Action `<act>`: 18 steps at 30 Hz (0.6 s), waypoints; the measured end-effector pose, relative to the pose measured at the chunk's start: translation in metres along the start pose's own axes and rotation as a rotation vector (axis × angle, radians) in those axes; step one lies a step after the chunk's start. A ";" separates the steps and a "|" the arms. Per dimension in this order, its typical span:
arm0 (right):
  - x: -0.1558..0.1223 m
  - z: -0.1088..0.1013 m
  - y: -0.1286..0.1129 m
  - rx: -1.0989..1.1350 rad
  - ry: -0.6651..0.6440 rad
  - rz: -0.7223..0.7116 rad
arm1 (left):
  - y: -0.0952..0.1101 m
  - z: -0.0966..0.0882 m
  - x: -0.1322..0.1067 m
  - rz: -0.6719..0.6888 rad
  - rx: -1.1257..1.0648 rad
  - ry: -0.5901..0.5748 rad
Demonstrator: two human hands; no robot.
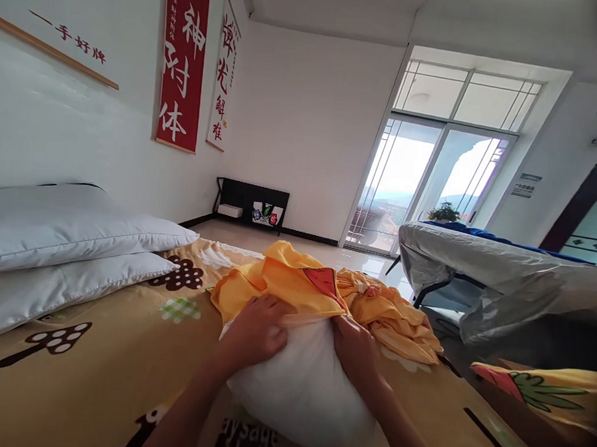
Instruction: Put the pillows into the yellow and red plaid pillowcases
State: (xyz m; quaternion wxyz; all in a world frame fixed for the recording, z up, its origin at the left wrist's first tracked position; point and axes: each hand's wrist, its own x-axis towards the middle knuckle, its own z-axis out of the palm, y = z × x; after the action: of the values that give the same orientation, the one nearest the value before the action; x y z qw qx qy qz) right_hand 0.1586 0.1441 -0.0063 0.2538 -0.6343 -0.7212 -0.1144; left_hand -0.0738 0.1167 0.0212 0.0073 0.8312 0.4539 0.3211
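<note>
A white pillow (300, 384) lies on the bed, its far end inside a yellow pillowcase (280, 279) with a red printed patch. My left hand (260, 331) has its fingers curled on the left side of the case's open edge, against the pillow. On the right side, my right hand (355, 346) pinches that same edge, thumb and fingers closed on the cloth. The near part of the pillow bulges out bare between my forearms. Just beyond my right hand rests a crumpled heap of yellow-orange cloth (388, 315).
Two white pillows (77, 238) are stacked at the left on the brown patterned bed cover (120, 374). At the right stands a table draped in plastic sheeting (451, 258). Yellow printed fabric (544, 390) shows at the lower right. A low black shelf (252, 201) stands by the far wall.
</note>
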 end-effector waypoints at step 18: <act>-0.040 0.000 0.049 0.242 0.355 -0.057 | -0.013 0.055 0.008 -0.304 0.035 0.261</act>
State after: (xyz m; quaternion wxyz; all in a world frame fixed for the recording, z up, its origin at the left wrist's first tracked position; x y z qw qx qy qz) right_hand 0.2084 0.1180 -0.0349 0.4481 -0.5483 -0.6913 -0.1439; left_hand -0.0512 0.1459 -0.0218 -0.0177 0.7043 0.5768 0.4136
